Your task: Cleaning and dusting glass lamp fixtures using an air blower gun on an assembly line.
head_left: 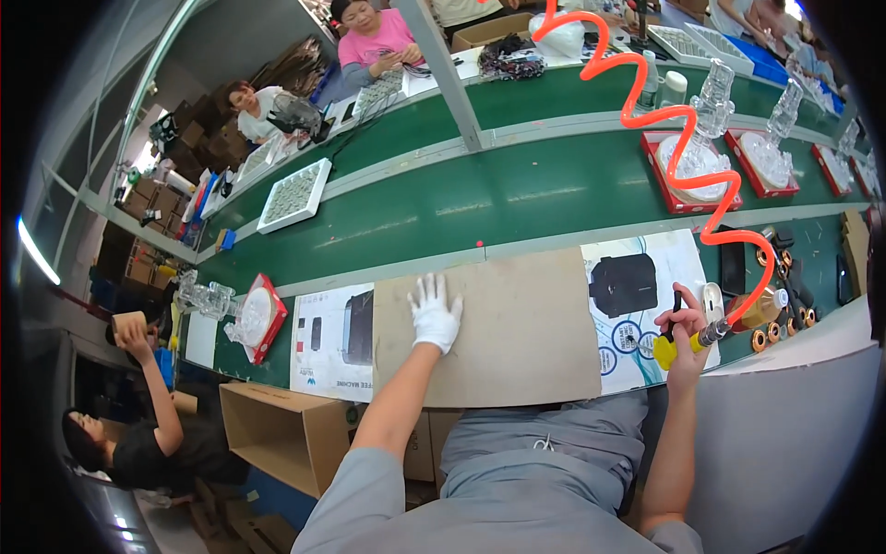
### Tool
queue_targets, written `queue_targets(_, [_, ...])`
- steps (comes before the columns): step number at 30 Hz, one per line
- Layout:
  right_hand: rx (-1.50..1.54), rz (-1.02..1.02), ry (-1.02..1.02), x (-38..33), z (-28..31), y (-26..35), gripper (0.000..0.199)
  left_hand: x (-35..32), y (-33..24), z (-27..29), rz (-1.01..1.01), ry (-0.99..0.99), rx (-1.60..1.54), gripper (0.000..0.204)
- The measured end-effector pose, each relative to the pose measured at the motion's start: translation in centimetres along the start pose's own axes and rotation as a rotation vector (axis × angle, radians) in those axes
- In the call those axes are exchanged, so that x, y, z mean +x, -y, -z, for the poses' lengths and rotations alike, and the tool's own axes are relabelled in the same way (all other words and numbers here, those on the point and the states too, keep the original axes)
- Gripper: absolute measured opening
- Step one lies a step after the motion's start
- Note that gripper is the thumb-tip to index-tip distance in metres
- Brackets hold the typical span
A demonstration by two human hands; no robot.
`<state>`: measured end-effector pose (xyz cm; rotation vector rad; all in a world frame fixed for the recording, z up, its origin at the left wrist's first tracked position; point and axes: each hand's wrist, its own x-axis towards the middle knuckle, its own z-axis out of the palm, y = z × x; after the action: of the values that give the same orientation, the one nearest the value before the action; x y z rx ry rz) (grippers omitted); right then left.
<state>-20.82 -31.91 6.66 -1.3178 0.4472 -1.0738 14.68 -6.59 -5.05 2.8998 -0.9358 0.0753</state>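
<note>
My left hand (436, 319), in a white glove, lies flat with fingers spread on the bare brown middle of a flattened cardboard sheet (498, 332). Nothing is held in it. My bare right hand (685, 349) is closed round a yellow air gun (664, 353) with a black lever, over the sheet's printed right end. An orange coiled air hose (694, 175) runs down to a metal coupling at the gun. The gun's thin tip points left.
Clear plastic parts on white discs in red trays (688, 171) stand at the far right; a similar red tray (263, 319) is at left. Copper-coloured ring parts (759, 340) lie right of the sheet. An open carton (281, 434) sits lower left. Several people work beyond the green bench (397, 212).
</note>
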Motion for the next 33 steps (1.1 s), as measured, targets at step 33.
queue_targets(33, [-0.127,0.05,-0.039,-0.9,-1.1,0.2,0.016,14.5,-9.6,0.8,0.15,0.085,0.107,0.025])
